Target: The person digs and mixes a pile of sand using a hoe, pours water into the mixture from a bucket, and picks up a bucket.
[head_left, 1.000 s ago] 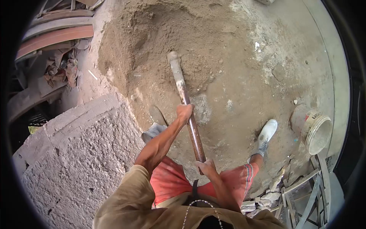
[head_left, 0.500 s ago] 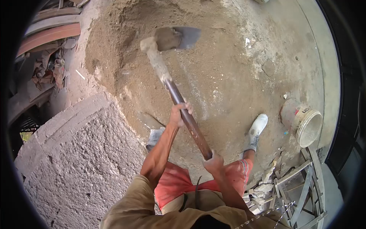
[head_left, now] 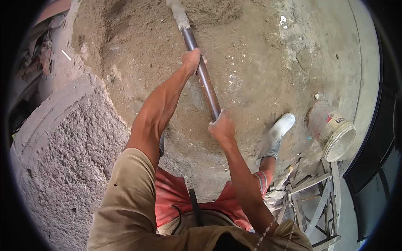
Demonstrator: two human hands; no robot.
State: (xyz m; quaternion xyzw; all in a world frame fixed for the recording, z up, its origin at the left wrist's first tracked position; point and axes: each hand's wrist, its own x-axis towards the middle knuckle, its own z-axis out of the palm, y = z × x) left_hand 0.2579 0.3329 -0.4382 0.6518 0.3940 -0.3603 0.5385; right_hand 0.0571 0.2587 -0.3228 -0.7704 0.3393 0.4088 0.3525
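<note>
Both my hands grip the long handle of a hoe [head_left: 208, 90], which slants from the top edge down toward my body. My left hand [head_left: 191, 61] is closed round the middle of the brown shaft. Lower down, my right hand [head_left: 222, 125] wraps the handle's near end. The shaft turns pale and dusty near the top edge, and the blade is out of sight. Under the handle spreads brown sand [head_left: 142, 46], heaped at the far side and thin nearer my feet.
A rough concrete slab [head_left: 75, 159] borders the sand on the left. On the right are a dirty bucket [head_left: 320, 121] and a wooden frame [head_left: 320, 205] beside rubble. My white boot [head_left: 282, 127] stands on the sandy ground. A wall [head_left: 370, 62] runs along the right.
Both hands and the hoe have moved forward, away from my body. The blade, seen above the sand before, has gone past the top edge. The view has shifted slightly.
</note>
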